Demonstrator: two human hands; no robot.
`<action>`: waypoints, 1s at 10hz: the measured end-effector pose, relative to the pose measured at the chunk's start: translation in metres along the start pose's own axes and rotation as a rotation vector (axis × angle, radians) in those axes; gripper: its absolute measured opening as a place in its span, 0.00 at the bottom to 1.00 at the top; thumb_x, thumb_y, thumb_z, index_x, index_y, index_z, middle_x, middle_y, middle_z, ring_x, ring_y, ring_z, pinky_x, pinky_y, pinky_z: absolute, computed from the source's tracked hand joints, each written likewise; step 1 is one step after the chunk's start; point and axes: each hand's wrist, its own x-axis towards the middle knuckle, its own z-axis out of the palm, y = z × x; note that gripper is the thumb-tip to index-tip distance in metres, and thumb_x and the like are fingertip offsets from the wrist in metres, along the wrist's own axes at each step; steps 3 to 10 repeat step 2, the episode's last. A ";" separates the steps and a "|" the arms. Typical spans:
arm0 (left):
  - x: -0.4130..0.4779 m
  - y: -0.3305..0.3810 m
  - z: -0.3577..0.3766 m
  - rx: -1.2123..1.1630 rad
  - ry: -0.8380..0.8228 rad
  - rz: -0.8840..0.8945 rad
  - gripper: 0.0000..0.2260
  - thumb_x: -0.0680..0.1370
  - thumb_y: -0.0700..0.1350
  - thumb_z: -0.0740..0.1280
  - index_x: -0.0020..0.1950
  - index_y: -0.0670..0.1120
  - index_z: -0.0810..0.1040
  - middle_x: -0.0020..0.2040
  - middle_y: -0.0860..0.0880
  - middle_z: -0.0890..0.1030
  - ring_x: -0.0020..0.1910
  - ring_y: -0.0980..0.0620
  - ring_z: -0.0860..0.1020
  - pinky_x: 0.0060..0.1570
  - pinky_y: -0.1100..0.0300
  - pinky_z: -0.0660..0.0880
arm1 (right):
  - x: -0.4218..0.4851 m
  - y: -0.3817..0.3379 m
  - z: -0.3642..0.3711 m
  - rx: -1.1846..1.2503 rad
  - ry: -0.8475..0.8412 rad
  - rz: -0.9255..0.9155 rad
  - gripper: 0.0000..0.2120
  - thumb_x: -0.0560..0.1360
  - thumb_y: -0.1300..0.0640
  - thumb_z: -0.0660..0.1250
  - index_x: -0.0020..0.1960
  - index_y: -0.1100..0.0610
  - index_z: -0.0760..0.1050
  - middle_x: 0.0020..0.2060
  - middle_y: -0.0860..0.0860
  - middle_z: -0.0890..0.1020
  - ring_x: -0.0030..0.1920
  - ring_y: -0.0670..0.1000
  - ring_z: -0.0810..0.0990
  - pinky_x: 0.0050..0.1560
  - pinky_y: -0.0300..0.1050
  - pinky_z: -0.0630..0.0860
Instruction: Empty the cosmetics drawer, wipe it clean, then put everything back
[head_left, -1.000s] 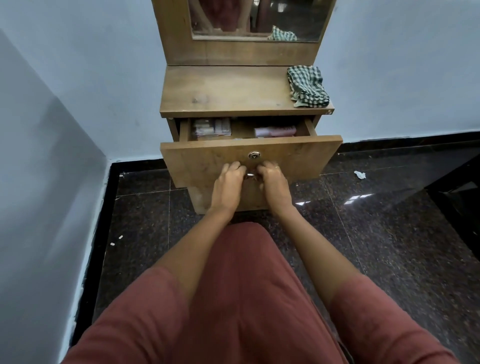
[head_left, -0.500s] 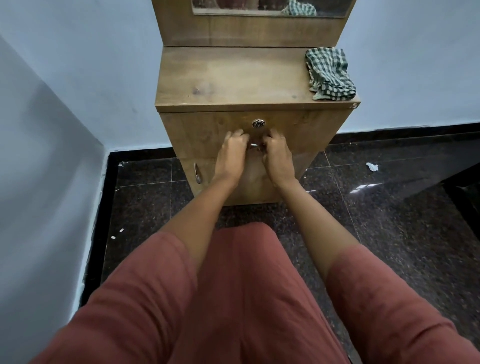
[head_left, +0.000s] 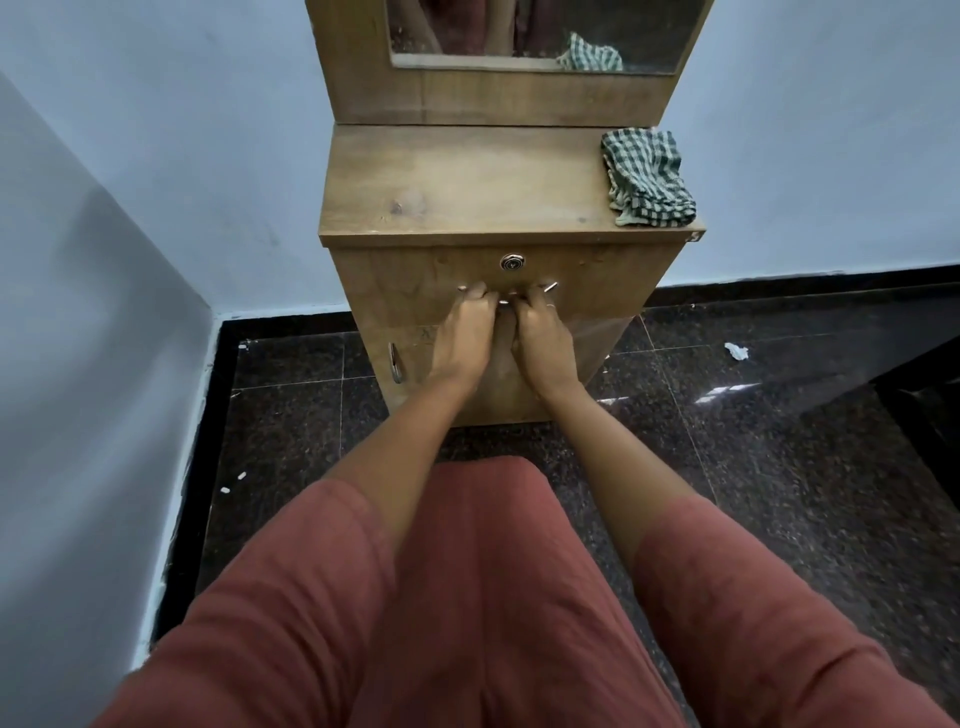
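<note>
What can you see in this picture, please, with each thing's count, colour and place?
cabinet top: one, brown wood, against the wall
drawer: one, brown wood, shut, under the cabinet top
drawer handle: one, silver, on the drawer front
lock: one, silver, above the drawer handle
checked cloth: one, green and white, right end of the cabinet top
mirror: one, wood-framed, above the cabinet top
door handle: one, silver, lower left of the cabinet
paper scrap: one, white, on the dark floor, right
left hand: one, grips the drawer handle
right hand: one, grips the drawer handle
</note>
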 end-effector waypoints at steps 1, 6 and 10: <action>-0.018 -0.002 -0.001 0.043 -0.029 0.020 0.19 0.79 0.37 0.54 0.71 0.43 0.64 0.73 0.46 0.64 0.72 0.48 0.63 0.70 0.56 0.62 | -0.008 -0.002 -0.004 -0.053 -0.065 -0.049 0.20 0.77 0.66 0.55 0.69 0.64 0.64 0.66 0.59 0.69 0.69 0.57 0.66 0.64 0.50 0.69; -0.035 -0.007 -0.006 0.159 0.032 0.078 0.21 0.80 0.37 0.51 0.74 0.42 0.57 0.75 0.45 0.58 0.75 0.50 0.55 0.74 0.58 0.48 | -0.016 -0.007 -0.008 -0.067 -0.062 -0.122 0.14 0.77 0.63 0.57 0.59 0.67 0.73 0.57 0.63 0.76 0.62 0.61 0.73 0.63 0.52 0.69; -0.035 -0.007 -0.006 0.159 0.032 0.078 0.21 0.80 0.37 0.51 0.74 0.42 0.57 0.75 0.45 0.58 0.75 0.50 0.55 0.74 0.58 0.48 | -0.016 -0.007 -0.008 -0.067 -0.062 -0.122 0.14 0.77 0.63 0.57 0.59 0.67 0.73 0.57 0.63 0.76 0.62 0.61 0.73 0.63 0.52 0.69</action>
